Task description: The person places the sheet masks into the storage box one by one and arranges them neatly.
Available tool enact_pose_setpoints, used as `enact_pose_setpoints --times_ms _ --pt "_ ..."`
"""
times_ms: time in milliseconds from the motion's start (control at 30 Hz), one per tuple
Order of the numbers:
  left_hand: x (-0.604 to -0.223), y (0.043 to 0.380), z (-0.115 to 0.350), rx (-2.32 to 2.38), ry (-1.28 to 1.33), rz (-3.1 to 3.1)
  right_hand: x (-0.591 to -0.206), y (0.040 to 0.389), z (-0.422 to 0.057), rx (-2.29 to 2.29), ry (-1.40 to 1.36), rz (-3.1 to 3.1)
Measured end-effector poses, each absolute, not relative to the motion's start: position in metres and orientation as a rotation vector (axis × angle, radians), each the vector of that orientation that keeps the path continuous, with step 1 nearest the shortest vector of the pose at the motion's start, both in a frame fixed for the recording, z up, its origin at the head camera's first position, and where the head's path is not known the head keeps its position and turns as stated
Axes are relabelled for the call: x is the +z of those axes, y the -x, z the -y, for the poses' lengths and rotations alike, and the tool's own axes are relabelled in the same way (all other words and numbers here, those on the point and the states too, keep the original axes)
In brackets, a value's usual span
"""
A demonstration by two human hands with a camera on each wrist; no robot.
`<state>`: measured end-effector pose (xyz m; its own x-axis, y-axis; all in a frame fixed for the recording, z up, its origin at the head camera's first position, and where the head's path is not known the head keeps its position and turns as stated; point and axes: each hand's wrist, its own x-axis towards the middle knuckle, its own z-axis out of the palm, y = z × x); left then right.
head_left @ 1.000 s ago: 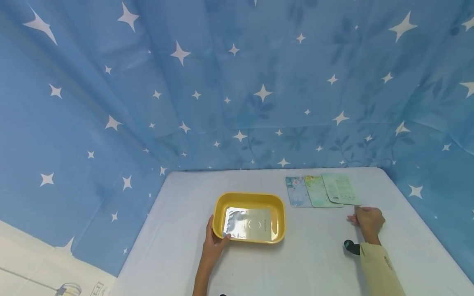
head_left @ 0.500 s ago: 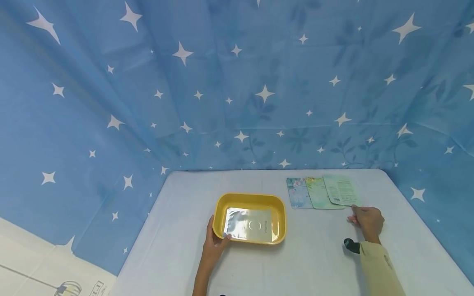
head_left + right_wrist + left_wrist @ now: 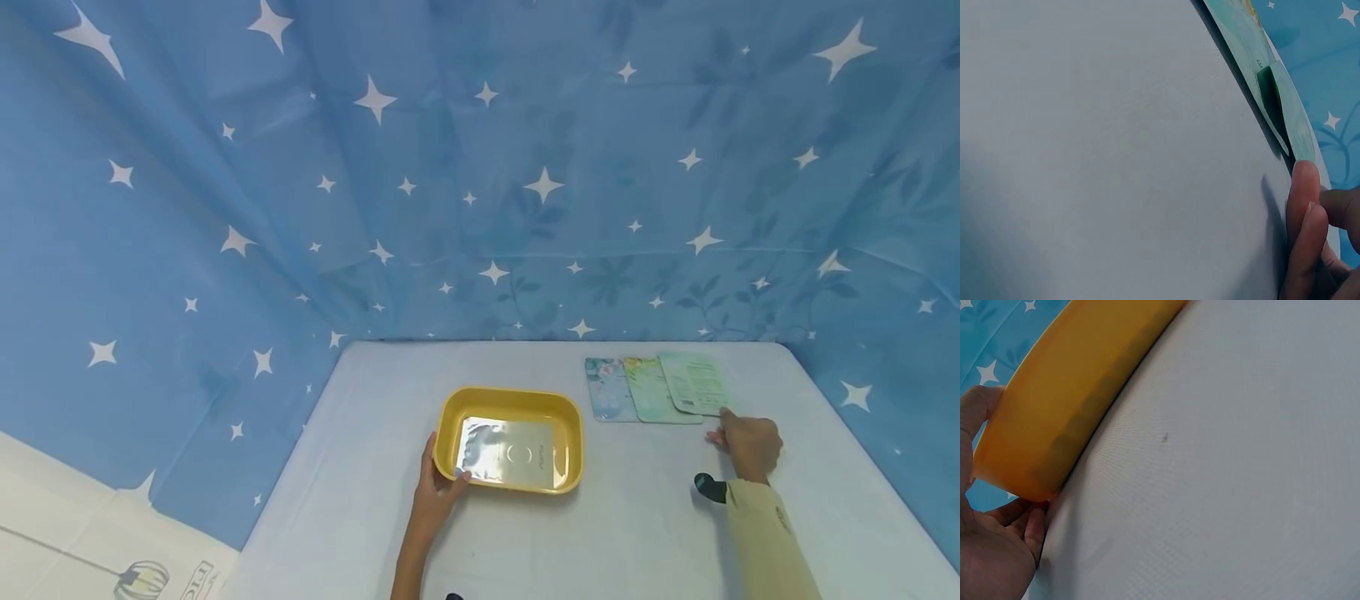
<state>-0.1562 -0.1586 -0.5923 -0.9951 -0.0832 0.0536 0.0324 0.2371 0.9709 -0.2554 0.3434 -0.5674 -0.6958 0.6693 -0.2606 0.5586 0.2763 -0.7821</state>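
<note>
My left hand [image 3: 435, 502] grips the near left corner of a yellow plastic tray [image 3: 507, 394], thumb at the rim and other fingers low against its outer wall [image 3: 1072, 394]. Inside the tray lies a flat silvery packet [image 3: 517, 454] with a circle and lettering. On the right, my right hand [image 3: 752, 442] pinches the near right corner of a pale green packet [image 3: 693, 383] with printed text and a barcode. That packet [image 3: 1294, 115] bows up slightly and overlaps a yellow-green floral packet [image 3: 654, 387]. A blue floral packet [image 3: 609, 390] lies left of them.
A white cloth covers the table [image 3: 622, 533]. A blue curtain with white stars [image 3: 495, 208] hangs close behind the table's far edge and along both sides. A black wrist device [image 3: 710, 487] sits at my right cuff.
The head view has shifted a little. My right fingers have moved slightly onto the green packet's near right corner. The left hand and the tray stay where they were.
</note>
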Motion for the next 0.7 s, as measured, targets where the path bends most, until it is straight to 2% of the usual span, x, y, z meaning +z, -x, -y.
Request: enact_pose_setpoints --times_ms 267,567,700 --pt "-0.592 0.153 0.158 -1.898 -0.05 2.395 -0.565 0.256 -0.34 1.317 1.179 2.428" --pt "-0.586 0.153 0.155 -1.853 -0.058 2.438 -0.554 0.257 -0.348 1.584 1.282 2.302" --pt "-0.586 0.153 0.156 -1.855 -0.051 2.437 -0.56 0.256 -0.352 1.603 1.222 2.282"
